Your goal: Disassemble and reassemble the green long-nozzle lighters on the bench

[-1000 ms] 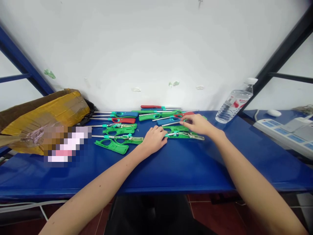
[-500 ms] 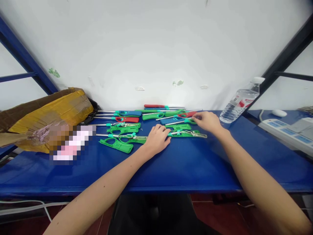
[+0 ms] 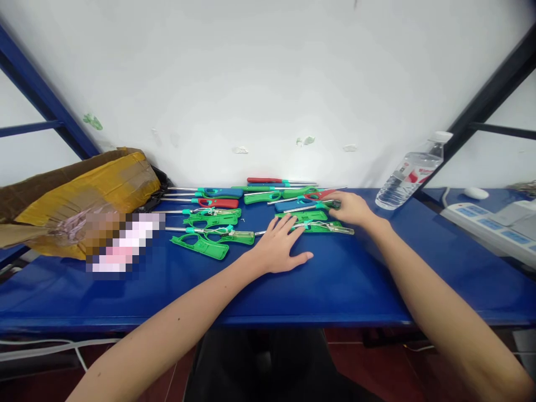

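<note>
My left hand [image 3: 280,247] lies with fingers spread and thumb out, palm down over the metal rod of an opened green gas lighter [image 3: 324,226]. Its half shell shows a clear tank and white wires. At the right end of the group, my right hand [image 3: 354,210] has its fingers curled round the handle of a green gas lighter [image 3: 315,206], whose thin metal rod points left. Left of my left hand are another opened lighter [image 3: 234,237] and a loose green half shell [image 3: 205,247]. A red lighter [image 3: 218,203] and a blue lighter [image 3: 224,193] lie farther back.
A taped cardboard box [image 3: 87,195] stands on the left of the blue table [image 3: 259,301]. At the right are a tilted water bottle [image 3: 410,173], a white power strip [image 3: 489,226] and a white mouse-shaped object [image 3: 476,193]. A white wall rises behind.
My left hand has opened out, its thumb swinging away to the right and its fingers spreading. My right hand has turned and closed farther round the green lighter's handle.
</note>
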{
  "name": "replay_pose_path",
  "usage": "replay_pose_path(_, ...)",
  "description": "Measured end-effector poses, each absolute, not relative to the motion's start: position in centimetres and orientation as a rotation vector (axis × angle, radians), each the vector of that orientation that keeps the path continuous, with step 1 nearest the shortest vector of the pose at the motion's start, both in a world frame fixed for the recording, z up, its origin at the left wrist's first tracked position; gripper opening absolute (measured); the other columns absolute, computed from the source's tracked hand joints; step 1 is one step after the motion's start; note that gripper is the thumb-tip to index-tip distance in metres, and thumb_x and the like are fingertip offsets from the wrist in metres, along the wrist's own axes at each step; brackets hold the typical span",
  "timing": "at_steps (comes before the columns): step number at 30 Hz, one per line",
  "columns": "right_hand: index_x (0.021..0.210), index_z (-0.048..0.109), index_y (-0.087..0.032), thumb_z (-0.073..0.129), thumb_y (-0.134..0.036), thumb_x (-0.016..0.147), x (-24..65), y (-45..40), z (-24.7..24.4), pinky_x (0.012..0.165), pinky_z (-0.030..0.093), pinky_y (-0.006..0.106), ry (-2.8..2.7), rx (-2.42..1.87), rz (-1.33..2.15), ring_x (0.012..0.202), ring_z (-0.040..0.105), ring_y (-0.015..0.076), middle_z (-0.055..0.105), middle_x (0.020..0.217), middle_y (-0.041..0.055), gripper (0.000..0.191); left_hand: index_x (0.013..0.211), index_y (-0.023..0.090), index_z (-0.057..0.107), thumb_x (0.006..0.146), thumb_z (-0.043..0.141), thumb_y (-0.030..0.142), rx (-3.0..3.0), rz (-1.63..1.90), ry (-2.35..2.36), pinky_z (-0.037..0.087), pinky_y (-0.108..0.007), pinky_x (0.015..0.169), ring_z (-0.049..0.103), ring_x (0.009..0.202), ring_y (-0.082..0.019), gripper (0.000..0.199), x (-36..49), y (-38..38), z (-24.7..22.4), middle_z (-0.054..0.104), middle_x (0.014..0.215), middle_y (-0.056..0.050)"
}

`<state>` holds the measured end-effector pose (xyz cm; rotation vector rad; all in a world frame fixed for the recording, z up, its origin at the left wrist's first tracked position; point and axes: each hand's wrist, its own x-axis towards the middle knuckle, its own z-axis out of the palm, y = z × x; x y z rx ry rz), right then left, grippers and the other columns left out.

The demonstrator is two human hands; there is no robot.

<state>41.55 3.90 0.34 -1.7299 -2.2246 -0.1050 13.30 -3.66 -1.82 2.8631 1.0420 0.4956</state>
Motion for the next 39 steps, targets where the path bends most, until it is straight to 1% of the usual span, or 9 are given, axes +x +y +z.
replay_pose_path(4,0.112,0.073,-0.027,0.065,-0.037,0.078,42.1,4.1,0.4,0.081,0.052,0.037,-2.234,-1.822,-0.113,0.102,0.068,0.0291,0.074,0.115,0.0027,0.036,0.145,0.016,0.043,0.096,0.039,0.063,2.846,0.417,1.061,0.017,-0.055,0.120,0.023,0.149,-0.031,0.068,13.1,-3.3,-1.6,0.034,0.157,-0.018)
replay_pose_path(6,0.112,0.073,-0.027,0.063,-0.039,0.082,42.2,4.2,0.3,0.080,0.052,0.037,-2.243,-1.840,-0.112,0.102,0.068,0.0289,0.074,0.114,0.0033,0.034,0.145,0.015,0.044,0.097,0.038,0.062,2.847,0.396,1.059,0.020,-0.053,0.119,0.028,0.147,-0.031,0.068,13.0,-3.2,-1.4,0.036,0.155,-0.019)
replay_pose_path(9,0.115,0.071,-0.025,0.059,-0.033,0.086,42.2,4.4,-0.1,0.082,0.051,0.035,-2.309,-1.762,-0.137,0.105,0.066,0.0267,0.071,0.121,0.0051,0.032,0.145,0.015,0.045,0.098,0.038,0.060,2.857,0.360,1.057,0.025,-0.051,0.118,0.032,0.145,-0.031,0.065,12.9,-3.2,-1.2,0.038,0.154,-0.018)
replay_pose_path(12,0.122,0.067,-0.024,0.055,-0.030,0.089,42.1,4.4,-0.5,0.080,0.052,0.033,-2.352,-1.706,-0.180,0.106,0.066,0.0252,0.066,0.127,0.0079,0.036,0.145,0.016,0.044,0.098,0.038,0.058,2.883,0.353,1.056,0.026,-0.049,0.117,0.033,0.144,-0.031,0.063,12.9,-3.2,-1.2,0.040,0.153,-0.017)
replay_pose_path(16,0.122,0.067,-0.024,0.051,-0.029,0.092,41.9,4.4,-0.8,0.079,0.052,0.033,-2.342,-1.692,-0.226,0.108,0.065,0.0251,0.064,0.131,0.0072,0.034,0.145,0.015,0.045,0.099,0.036,0.058,2.910,0.367,1.049,0.027,-0.048,0.117,0.035,0.144,-0.030,0.063,12.9,-3.1,-1.4,0.041,0.152,-0.018)
replay_pose_path(23,0.120,0.068,-0.023,0.047,-0.017,0.090,41.7,4.7,-1.0,0.082,0.053,0.034,-2.278,-1.700,-0.201,0.110,0.066,0.0266,0.069,0.126,0.0058,0.037,0.145,0.015,0.044,0.099,0.036,0.057,2.917,0.366,1.047,0.028,-0.047,0.116,0.035,0.143,-0.031,0.063,12.9,-3.0,-1.4,0.041,0.152,-0.019)
replay_pose_path(32,0.115,0.071,-0.021,0.054,-0.020,0.089,42.1,5.1,-1.2,0.088,0.052,0.036,-2.264,-1.581,-0.158,0.106,0.067,0.0257,0.072,0.119,0.0077,0.032,0.145,0.017,0.045,0.099,0.041,0.054,2.911,0.336,1.072,0.031,-0.047,0.114,0.037,0.142,-0.030,0.060,13.1,-3.1,-1.1,0.042,0.151,-0.018)
replay_pose_path(36,0.114,0.072,-0.021,0.058,-0.026,0.089,41.8,4.7,-0.9,0.083,0.053,0.036,-2.294,-1.598,-0.194,0.107,0.067,0.0275,0.070,0.122,0.0086,0.029,0.147,0.014,0.043,0.099,0.043,0.051,2.891,0.303,1.071,0.029,-0.048,0.116,0.034,0.144,-0.032,0.060,13.1,-3.0,-1.1,0.039,0.153,-0.020)
replay_pose_path(39,0.115,0.072,-0.024,0.057,-0.025,0.090,41.7,4.5,-0.7,0.080,0.053,0.035,-2.268,-1.583,-0.205,0.109,0.066,0.0275,0.070,0.124,0.0070,0.029,0.146,0.015,0.043,0.099,0.043,0.051,2.883,0.300,1.076,0.029,-0.048,0.115,0.034,0.144,-0.032,0.060,13.1,-3.0,-1.1,0.039,0.153,-0.019)
